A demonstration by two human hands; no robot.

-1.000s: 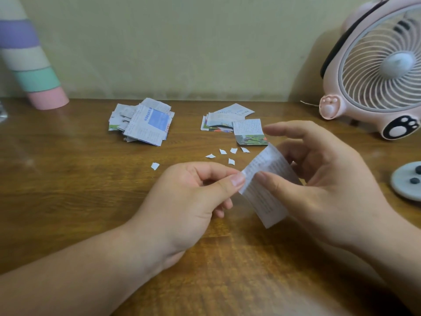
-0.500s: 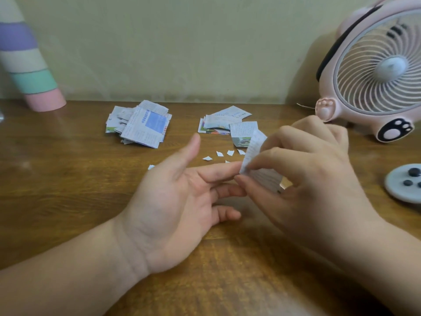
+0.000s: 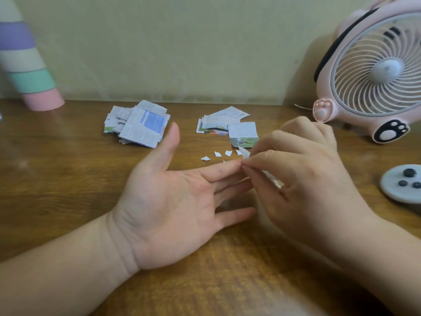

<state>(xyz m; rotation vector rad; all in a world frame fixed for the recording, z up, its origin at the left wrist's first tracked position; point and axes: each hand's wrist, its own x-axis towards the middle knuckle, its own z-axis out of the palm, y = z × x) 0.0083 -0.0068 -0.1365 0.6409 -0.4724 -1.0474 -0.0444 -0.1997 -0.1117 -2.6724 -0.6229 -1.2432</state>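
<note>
Right hand (image 3: 303, 179): fingers curled, pinching a folded paper slip (image 3: 272, 180), front-left of the pink fan (image 3: 373, 74).
Left hand (image 3: 173, 201): palm up, fingers straight, holding nothing; fingertips meet the right hand's.
Slip: mostly hidden by fingers.
Scraps (image 3: 217, 153): small white bits left of fan, behind the fingertips.
Piles (image 3: 139, 126): two stacks of cut paper, farther left of fan.
Disc (image 3: 401, 185): grey, before fan.

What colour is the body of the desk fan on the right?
Pale pink. The fan shows best in the head view, at the right edge.
</note>
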